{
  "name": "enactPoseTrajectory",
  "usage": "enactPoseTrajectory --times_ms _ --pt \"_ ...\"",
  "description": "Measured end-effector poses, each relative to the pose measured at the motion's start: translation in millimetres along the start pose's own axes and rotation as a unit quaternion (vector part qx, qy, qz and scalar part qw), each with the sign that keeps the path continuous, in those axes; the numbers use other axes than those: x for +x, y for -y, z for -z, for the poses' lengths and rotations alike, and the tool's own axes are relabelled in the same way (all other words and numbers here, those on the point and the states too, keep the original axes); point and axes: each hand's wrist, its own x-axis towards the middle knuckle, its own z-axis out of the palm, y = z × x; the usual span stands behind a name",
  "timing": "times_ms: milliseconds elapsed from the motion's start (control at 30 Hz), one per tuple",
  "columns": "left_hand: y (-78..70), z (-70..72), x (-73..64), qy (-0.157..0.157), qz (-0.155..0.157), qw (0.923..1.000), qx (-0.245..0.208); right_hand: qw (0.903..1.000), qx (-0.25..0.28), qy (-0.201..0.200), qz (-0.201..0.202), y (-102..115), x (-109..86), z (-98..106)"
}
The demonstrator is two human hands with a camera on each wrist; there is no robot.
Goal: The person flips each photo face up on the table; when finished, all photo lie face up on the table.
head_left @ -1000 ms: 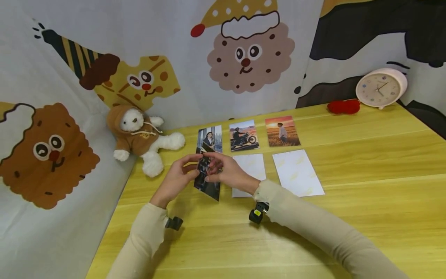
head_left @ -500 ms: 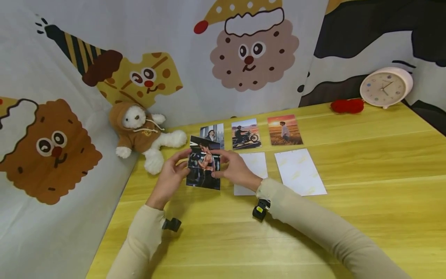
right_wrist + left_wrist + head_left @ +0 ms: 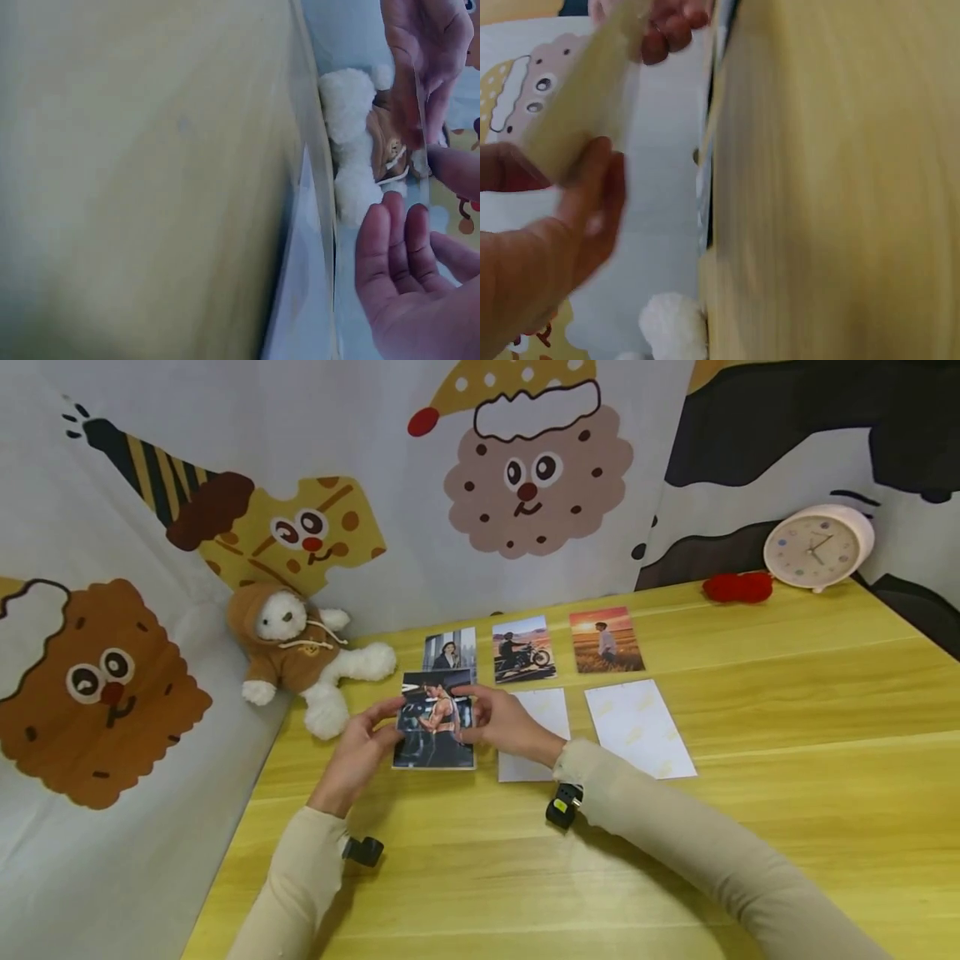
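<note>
A photo (image 3: 431,747) of a person curling a dumbbell is raised off the tabletop, its picture side toward the head camera. My left hand (image 3: 354,756) pinches its left edge between thumb and fingers; the left wrist view shows the plain pale back of the photo (image 3: 592,90), blurred. At the opposite edge, my right hand (image 3: 513,727) holds it with the fingertips. The right wrist view catches the sheet nearly edge-on beside the right hand (image 3: 420,277). Just behind it lies a photo (image 3: 448,647) of a person in a dark suit, its lower part covered.
A motorcycle photo (image 3: 523,647) and a sunset field photo (image 3: 607,642) continue the back row. Two white sheets lie before them, one (image 3: 551,714) partly under the right hand, one (image 3: 641,729) farther right. A plush toy (image 3: 300,647), red object (image 3: 738,587) and clock (image 3: 817,547) line the back.
The held photo has turned from a slanted, partly hidden position to face the head camera squarely, then dropped slightly toward me. Both hands have spread apart to its side edges.
</note>
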Motion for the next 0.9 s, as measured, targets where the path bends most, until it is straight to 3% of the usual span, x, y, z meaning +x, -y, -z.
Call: enactPoseTrajectory --times_ms 167,467,600,700,900 --pt "7.7 3.7 1.0 0.015 0.018 0.9964 0.081 0.9964 -0.080 0.021 -0.023 -1 3.8 0" --pt "15.7 9.9 2.1 0.038 0.025 0.9812 0.188 0.9956 -0.067 0.035 -0.055 3 5.6 1" --pt "17.0 8.5 3.3 0.037 0.021 0.9754 0.216 0.9930 -0.094 0.039 -0.060 3 4.0 -2" --pt "17.4 5.6 5.0 0.033 0.021 0.9681 0.247 0.9856 -0.146 0.057 -0.063 3 4.2 -5" --pt "14.9 0.6 9.1 0.032 0.022 0.9518 0.304 0.9592 -0.255 0.104 -0.065 8 7.4 -9"
